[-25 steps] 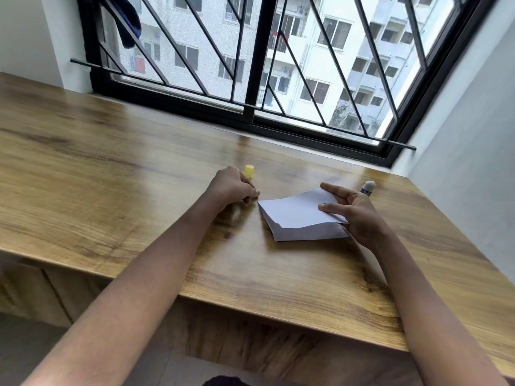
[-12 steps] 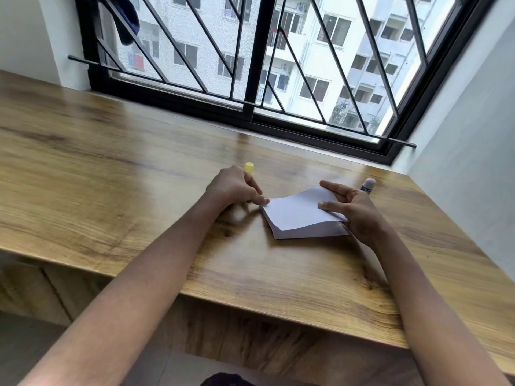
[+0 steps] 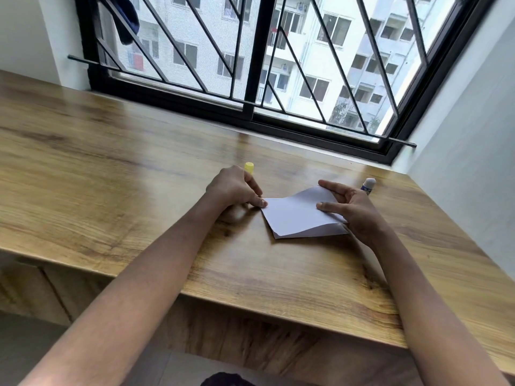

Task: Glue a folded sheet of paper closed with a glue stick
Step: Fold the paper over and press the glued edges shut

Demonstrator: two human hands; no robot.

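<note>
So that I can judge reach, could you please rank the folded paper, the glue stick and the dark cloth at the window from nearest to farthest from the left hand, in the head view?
From the left hand:
1. Folded paper: its left corner meets the fingertips.
2. Glue stick: to the right, beyond the paper.
3. Dark cloth: far off, upper left at the window.
</note>
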